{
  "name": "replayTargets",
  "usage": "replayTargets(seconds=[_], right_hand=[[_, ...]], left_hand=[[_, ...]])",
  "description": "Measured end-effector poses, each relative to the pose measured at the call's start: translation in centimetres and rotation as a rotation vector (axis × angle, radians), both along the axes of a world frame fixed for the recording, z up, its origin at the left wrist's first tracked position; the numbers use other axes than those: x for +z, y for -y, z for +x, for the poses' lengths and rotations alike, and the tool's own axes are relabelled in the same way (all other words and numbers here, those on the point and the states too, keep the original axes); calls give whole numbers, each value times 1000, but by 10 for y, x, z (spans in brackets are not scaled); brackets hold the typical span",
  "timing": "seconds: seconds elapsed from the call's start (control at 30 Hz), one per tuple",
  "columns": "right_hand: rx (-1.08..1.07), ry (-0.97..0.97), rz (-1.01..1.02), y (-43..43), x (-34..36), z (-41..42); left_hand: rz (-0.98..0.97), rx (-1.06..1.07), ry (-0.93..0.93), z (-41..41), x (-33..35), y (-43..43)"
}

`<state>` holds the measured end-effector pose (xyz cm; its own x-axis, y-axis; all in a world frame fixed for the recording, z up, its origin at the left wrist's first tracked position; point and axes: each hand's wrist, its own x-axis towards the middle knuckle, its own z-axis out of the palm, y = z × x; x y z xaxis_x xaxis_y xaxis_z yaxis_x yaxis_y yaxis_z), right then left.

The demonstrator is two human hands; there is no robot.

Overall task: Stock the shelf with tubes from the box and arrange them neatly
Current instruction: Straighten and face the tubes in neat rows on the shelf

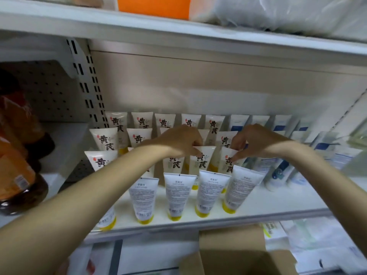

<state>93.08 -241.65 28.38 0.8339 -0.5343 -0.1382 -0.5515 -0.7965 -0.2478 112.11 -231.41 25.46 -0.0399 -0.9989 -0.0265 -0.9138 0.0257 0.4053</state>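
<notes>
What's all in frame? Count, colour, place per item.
shelf: 1, white, centre
cream tubes: over a dozen, cream with black characters, three back rows, caps down
white tubes: 5, white with yellow caps, front row, the leftmost partly behind the forearm
blue tubes: count unclear, blue and white, shelf right, blurred
bottles: at least 2, amber with orange labels, next bay left
box: 1, brown cardboard, below the shelf front
orange pack: 1, top shelf
bags: count unclear, white, top shelf right
left hand: pinches the top of one of the cream tubes, third row
right hand: pinches the next one to the right
</notes>
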Motion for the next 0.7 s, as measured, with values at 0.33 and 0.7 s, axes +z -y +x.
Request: replayTargets(seconds=[0.33,0.7], right_hand=[[28,77,52,5,-1,3],[-43,121,-6,-3,7,-8]], left_hand=[[-4,8,14,1,-2,-2],[-227,170,-190,5,31,-40]])
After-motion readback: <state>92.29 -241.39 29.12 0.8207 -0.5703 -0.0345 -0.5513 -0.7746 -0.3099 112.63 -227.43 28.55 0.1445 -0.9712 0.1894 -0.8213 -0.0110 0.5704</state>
